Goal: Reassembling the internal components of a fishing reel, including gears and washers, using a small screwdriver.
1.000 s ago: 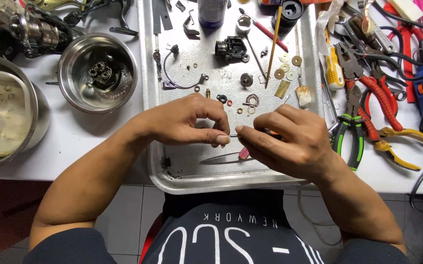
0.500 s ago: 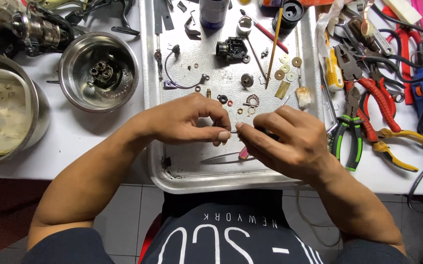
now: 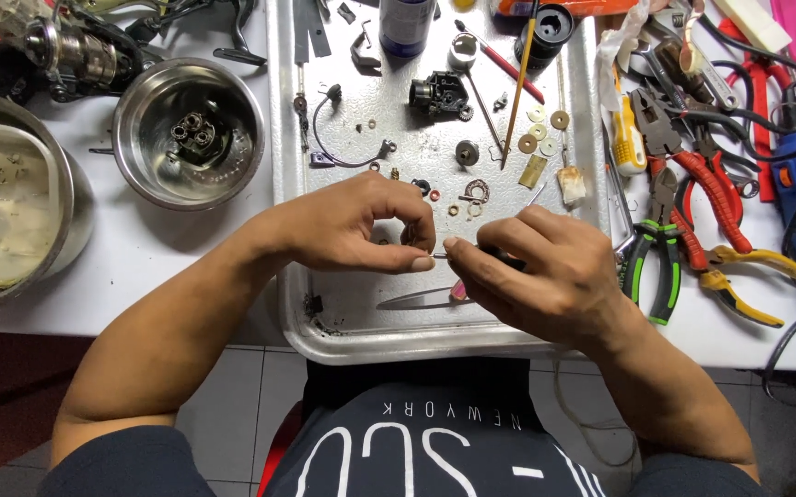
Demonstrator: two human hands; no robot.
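My left hand (image 3: 352, 225) and right hand (image 3: 536, 271) pinch a thin pin (image 3: 441, 255), probably, over the tray (image 3: 342, 336); tweezers (image 3: 416, 297) at 6 o'clock. Fitting step; steady alignment needed.

A: Bright, even light from overhead; the white tabletop (image 3: 186, 267) looks almost washed out.

B: Glare?

A: Soft sheen on the shiny flat metal tray (image 3: 361, 317) and inside the round steel bowl (image 3: 140, 166). Short shadows sit under both forearms.

B: Focus?

A: Sharp in the centre. The edges bend slightly, wide-lens style, and the floor below stays dim.
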